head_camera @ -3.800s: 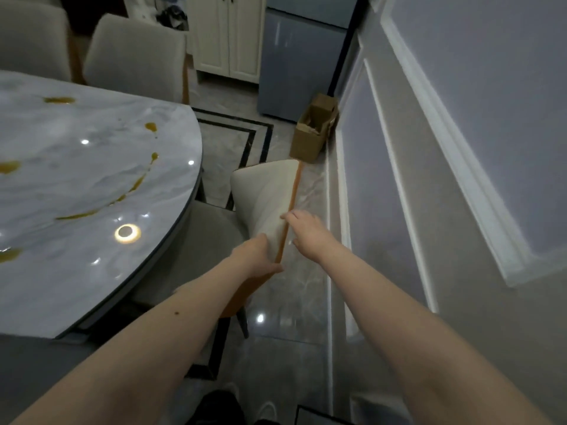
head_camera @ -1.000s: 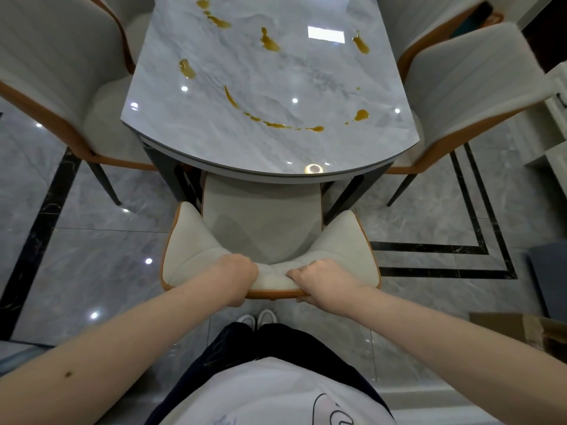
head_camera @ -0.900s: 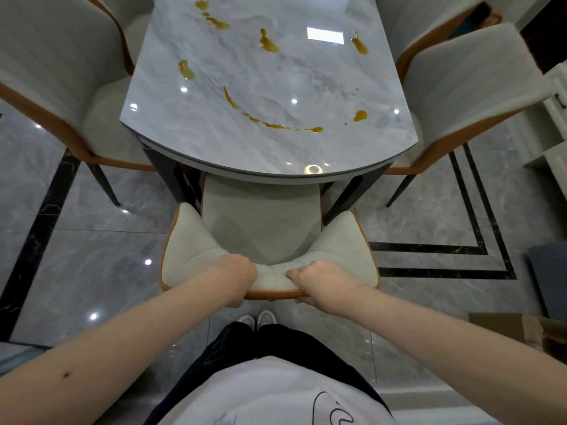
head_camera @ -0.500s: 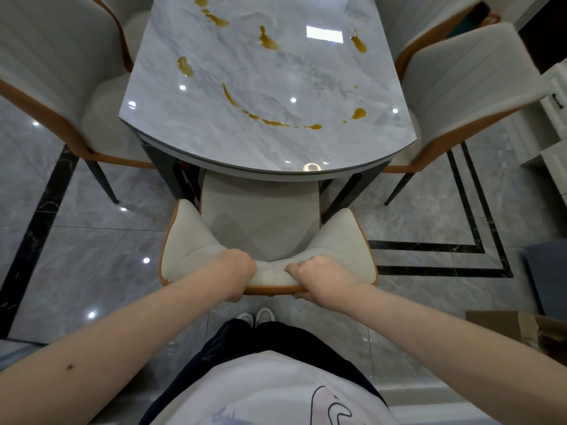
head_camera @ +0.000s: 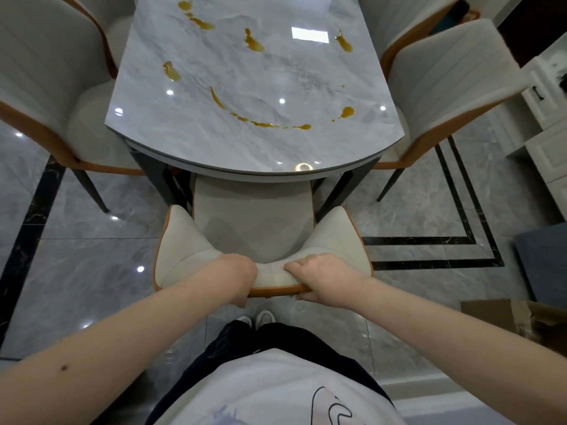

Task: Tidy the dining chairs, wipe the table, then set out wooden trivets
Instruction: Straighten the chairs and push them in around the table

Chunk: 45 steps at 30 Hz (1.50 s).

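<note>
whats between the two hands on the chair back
In the head view, only a short bare stretch of the chair back's pale cushioned top edge lies between the left hand and the right hand; both grip it.

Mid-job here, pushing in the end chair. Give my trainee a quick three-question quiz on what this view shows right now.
1. True or false: both the left hand and the right hand grip the top of the chair back.
2. The yellow-brown spills lie on: A) the chair seat, B) the marble table, C) the floor.
3. Fill in: the front of the chair seat sits ____ the table edge.

Key: 1 true; 2 B; 3 under. No cloth or trivets show in this view, so wiping has not started.
</note>
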Each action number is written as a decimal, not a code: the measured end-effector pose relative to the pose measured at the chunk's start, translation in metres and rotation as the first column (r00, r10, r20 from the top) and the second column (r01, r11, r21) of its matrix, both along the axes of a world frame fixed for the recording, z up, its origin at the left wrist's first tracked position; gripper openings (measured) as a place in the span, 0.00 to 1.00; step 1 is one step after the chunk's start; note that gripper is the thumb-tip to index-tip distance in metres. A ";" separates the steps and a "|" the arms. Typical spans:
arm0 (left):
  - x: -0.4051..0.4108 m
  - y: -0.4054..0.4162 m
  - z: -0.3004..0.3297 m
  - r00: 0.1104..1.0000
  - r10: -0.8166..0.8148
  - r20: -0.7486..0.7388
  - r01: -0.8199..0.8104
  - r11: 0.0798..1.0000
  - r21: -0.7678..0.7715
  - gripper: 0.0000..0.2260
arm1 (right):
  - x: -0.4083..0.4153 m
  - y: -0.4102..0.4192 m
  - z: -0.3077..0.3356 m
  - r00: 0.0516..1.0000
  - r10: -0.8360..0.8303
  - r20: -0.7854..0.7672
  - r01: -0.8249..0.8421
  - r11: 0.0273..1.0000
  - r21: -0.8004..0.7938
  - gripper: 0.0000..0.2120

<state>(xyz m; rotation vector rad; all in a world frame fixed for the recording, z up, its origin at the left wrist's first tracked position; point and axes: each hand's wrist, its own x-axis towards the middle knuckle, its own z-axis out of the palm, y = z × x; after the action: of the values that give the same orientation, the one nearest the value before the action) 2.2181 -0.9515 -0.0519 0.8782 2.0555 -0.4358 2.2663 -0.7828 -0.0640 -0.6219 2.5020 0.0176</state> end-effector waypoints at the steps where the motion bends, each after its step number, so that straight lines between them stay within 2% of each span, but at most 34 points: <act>1: 0.000 0.005 0.003 1.000 0.005 0.026 -0.006 1.000 0.025 0.19 | 0.000 0.004 0.003 1.000 -0.004 0.013 0.004 1.000 -0.016 0.24; 7: -0.006 0.069 0.019 0.993 0.011 0.118 -0.043 0.961 0.274 0.20 | 0.006 0.055 0.031 0.992 -0.110 0.057 0.115 0.989 -0.096 0.23; 10: -0.012 0.112 0.022 0.995 -0.021 0.100 -0.006 0.965 0.261 0.20 | 0.013 0.106 0.037 0.972 -0.231 0.039 0.234 0.965 -0.117 0.26; 15: -0.019 0.213 0.025 0.995 -0.048 0.083 0.027 0.972 0.233 0.21 | 0.022 0.209 0.039 0.917 -0.400 -0.008 0.397 0.912 -0.100 0.25; 22: -0.005 0.409 0.039 0.999 -0.030 0.024 0.020 0.945 0.327 0.21 | 0.036 0.391 0.058 0.854 -0.514 -0.076 0.512 0.858 -0.050 0.25; 29: -0.023 0.529 0.056 0.997 -0.056 0.047 0.034 0.927 0.374 0.26 | 0.036 0.520 0.074 0.796 -0.596 -0.103 0.591 0.803 -0.077 0.25; 38: -0.115 0.656 0.045 0.998 -0.051 0.031 0.034 0.909 0.415 0.29 | -0.063 0.647 0.069 0.801 -0.585 -0.125 0.575 0.811 -0.107 0.26; 45: -0.224 0.763 0.059 0.998 0.054 -0.018 -0.038 0.864 0.503 0.28 | -0.181 0.754 0.079 0.815 -0.562 -0.143 0.551 0.827 -0.107 0.25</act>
<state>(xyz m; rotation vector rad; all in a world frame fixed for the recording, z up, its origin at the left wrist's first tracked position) 1.9944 -0.1887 0.0072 1.1247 2.2546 0.1322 2.0853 -0.0293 0.0145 0.1243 2.7648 -0.2359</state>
